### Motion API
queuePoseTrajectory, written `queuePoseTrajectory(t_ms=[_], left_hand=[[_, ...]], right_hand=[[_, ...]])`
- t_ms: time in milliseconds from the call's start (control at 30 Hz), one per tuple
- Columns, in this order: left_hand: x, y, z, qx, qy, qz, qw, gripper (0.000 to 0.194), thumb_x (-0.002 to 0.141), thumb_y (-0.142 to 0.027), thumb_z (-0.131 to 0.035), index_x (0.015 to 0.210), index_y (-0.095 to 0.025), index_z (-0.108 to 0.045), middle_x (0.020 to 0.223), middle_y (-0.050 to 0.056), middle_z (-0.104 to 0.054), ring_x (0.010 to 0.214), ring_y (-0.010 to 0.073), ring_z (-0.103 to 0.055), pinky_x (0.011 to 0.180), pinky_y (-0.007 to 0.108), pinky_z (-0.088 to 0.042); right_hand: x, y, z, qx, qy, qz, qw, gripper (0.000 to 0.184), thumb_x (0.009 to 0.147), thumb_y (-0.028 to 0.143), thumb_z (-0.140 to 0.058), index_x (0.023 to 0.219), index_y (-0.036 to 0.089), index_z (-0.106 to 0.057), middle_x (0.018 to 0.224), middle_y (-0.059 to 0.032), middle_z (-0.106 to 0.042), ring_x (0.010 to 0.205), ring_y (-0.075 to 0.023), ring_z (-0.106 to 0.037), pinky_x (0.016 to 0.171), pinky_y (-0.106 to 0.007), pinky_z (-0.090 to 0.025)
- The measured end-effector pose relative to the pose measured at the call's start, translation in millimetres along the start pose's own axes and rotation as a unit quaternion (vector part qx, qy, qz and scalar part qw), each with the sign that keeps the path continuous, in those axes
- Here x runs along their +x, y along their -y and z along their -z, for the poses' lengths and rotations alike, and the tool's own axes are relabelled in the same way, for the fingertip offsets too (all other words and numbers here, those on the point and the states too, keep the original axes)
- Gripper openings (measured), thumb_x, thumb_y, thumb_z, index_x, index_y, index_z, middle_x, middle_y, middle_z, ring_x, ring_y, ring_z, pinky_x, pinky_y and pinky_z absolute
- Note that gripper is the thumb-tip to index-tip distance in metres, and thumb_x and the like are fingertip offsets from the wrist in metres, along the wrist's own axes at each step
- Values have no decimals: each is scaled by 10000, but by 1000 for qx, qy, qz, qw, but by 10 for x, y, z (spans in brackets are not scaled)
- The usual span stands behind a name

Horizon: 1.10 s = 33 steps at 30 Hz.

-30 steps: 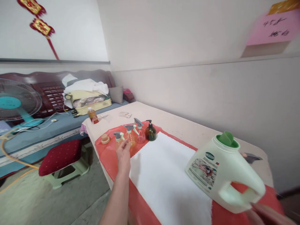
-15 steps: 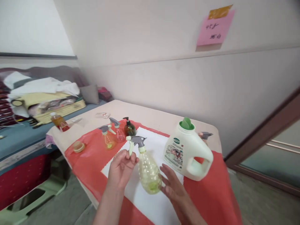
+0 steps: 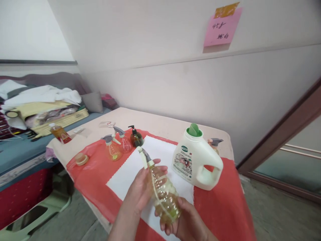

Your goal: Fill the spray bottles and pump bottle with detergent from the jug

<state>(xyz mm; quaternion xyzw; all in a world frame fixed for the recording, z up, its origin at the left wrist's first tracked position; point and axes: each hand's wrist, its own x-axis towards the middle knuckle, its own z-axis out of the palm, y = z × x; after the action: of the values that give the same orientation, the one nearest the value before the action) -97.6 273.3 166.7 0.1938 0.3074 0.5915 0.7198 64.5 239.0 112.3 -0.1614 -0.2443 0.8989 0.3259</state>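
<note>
A clear yellowish spray bottle with a grey and white trigger head is held tilted above the white sheet, its head toward the upper left. My left hand wraps around the upper body behind it, with fingertips showing past its far side. My right hand grips the bottle's base from below. A little greenish liquid shows near the bottom. Right behind stands a large cream detergent jug with a green cap and a floral label.
Two more spray bottles and a dark pump bottle stand at the left on the red cloth, near a round lid. Another sprayer is partly hidden behind the jug. An amber bottle lies at the table's left edge.
The spray bottle has gone from nearly upright to tilted and turned. My left hand moved from the trigger to the bottle's body, and my right hand closed around its base.
</note>
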Motion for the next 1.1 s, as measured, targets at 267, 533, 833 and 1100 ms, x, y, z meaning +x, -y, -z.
queuePoseTrajectory(t_ms=[267, 533, 833, 1100], left_hand=[[81, 16, 31, 52, -128, -73, 988, 270, 724, -373, -728, 695, -151, -578, 816, 101, -712, 736, 193, -665, 753, 320, -494], [78, -30, 22, 62, -144, -123, 980, 277, 717, -390, -725, 692, -154, -582, 798, 80, -707, 712, 180, -649, 696, 297, -477], [-33, 92, -87, 192, -29, -38, 980, 259, 763, -385, -670, 680, -163, -566, 778, 99, -696, 656, 195, -634, 578, 282, -449], [102, -253, 148, 0, -249, -255, 934, 177, 760, -326, -649, 714, -181, -559, 631, 2, -632, 610, 135, -609, 694, 285, -498]], right_hand=[[52, -22, -109, -247, -123, 35, 961, 576, 625, 440, -686, 1119, 196, -519, 910, -57, -651, 718, -168, -607, 627, -288, -459], [58, 35, -107, -279, -187, 115, 935, 641, 729, 626, -552, 1235, 244, -456, 1214, -104, -570, 1039, -259, -578, 851, -426, -461], [22, 214, -228, -305, -17, 50, 951, 567, 604, 402, -682, 1116, 197, -551, 976, -35, -635, 925, -224, -581, 804, -350, -442], [4, 158, 8, -657, -235, 117, 707, 593, 491, 165, -595, 1079, 208, -538, 1091, -98, -536, 1006, -316, -511, 866, -503, -417]])
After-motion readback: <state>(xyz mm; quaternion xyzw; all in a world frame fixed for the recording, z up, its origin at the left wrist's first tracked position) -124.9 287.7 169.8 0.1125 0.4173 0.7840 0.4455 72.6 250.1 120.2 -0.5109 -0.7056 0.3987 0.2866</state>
